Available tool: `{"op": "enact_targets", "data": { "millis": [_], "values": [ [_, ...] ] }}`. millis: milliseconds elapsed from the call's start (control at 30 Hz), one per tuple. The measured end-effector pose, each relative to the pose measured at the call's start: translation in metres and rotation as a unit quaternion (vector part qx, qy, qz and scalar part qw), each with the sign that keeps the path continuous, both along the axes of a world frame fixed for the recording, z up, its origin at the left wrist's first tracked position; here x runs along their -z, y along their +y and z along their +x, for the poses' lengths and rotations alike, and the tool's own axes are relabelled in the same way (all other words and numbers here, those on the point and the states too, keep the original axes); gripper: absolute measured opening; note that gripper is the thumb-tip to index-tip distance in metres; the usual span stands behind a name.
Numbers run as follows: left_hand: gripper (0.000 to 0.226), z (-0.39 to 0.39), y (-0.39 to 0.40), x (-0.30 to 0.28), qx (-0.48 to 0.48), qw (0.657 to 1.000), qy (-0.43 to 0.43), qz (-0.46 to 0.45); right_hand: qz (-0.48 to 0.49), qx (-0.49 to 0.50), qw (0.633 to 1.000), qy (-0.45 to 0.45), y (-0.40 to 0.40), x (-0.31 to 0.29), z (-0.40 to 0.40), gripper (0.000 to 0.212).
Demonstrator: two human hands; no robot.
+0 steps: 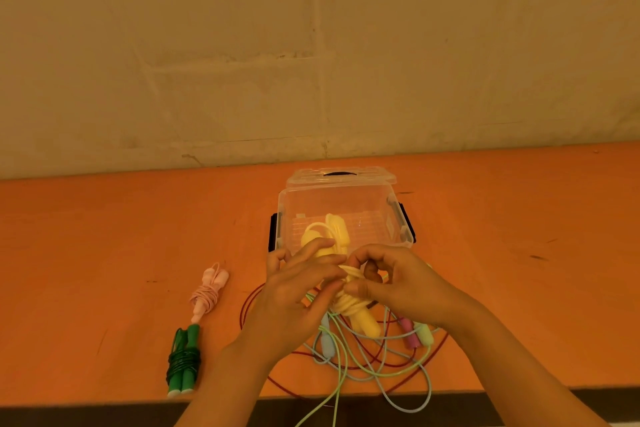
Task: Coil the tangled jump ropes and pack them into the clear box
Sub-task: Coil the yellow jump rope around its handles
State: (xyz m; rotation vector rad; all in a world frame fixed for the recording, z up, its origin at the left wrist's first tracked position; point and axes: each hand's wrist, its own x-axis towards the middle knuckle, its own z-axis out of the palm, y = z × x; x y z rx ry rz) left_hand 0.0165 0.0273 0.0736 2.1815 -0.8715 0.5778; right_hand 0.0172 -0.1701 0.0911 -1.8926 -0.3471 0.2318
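Both hands hold a yellow jump rope (360, 317) above the table, just in front of the clear box (405, 236). My left hand (298, 291) grips its handles and my right hand (388, 282) pinches the cord wound around them. One yellow handle pokes down below my hands, the other end rises against the box front. The box stands open and looks empty. Under my hands lies a tangle of loose ropes (377, 360): dark red, light green and pale blue cords with pink, green and blue handles. A coiled pink rope (207, 295) and a coiled dark green rope (183, 362) lie to the left.
The box lid (341, 177) leans behind the box near the wall. The orange table (104, 246) ends at a front edge close to my arms. Some loose cords hang over that edge.
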Motion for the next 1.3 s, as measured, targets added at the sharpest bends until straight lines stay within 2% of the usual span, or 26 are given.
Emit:
{"op": "enact_targets", "data": {
  "millis": [233, 367, 433, 533, 600, 800, 1067, 1300],
  "values": [
    [0.025, -0.003, 0.002, -0.009, 0.0, 0.994, 0.113, -0.012, 0.013, 0.004, 1.0, -0.01, 0.001, -0.002, 0.001, 0.015],
    [0.025, -0.005, 0.002, -0.014, -0.015, 0.993, 0.119, 0.013, 0.005, 0.006, 1.0, -0.016, -0.001, -0.003, 0.001, 0.017],
    [0.026, -0.006, -0.001, -0.023, -0.024, 0.986, 0.162, -0.015, -0.007, 0.009, 1.0, -0.024, -0.001, -0.002, 0.001, 0.017],
    [0.044, -0.007, -0.005, -0.032, -0.025, 0.966, 0.253, -0.059, -0.036, 0.009, 0.999, -0.034, 0.0, -0.002, 0.0, 0.018],
    [0.042, -0.006, -0.006, -0.035, -0.038, 0.957, 0.281, -0.063, -0.048, 0.001, 0.998, -0.041, 0.002, -0.004, 0.0, 0.016],
    [0.037, -0.006, -0.011, -0.037, -0.104, 0.939, 0.318, -0.079, -0.081, -0.009, 0.995, -0.061, 0.006, -0.011, -0.003, 0.013],
    [0.038, -0.004, -0.016, -0.043, -0.133, 0.917, 0.362, -0.1, -0.104, -0.019, 0.993, -0.055, 0.01, -0.014, -0.006, 0.013],
    [0.044, -0.002, -0.018, -0.026, -0.169, 0.937, 0.297, -0.072, -0.113, 0.022, 0.99, -0.079, 0.014, -0.011, -0.003, 0.014]
  ]
}}
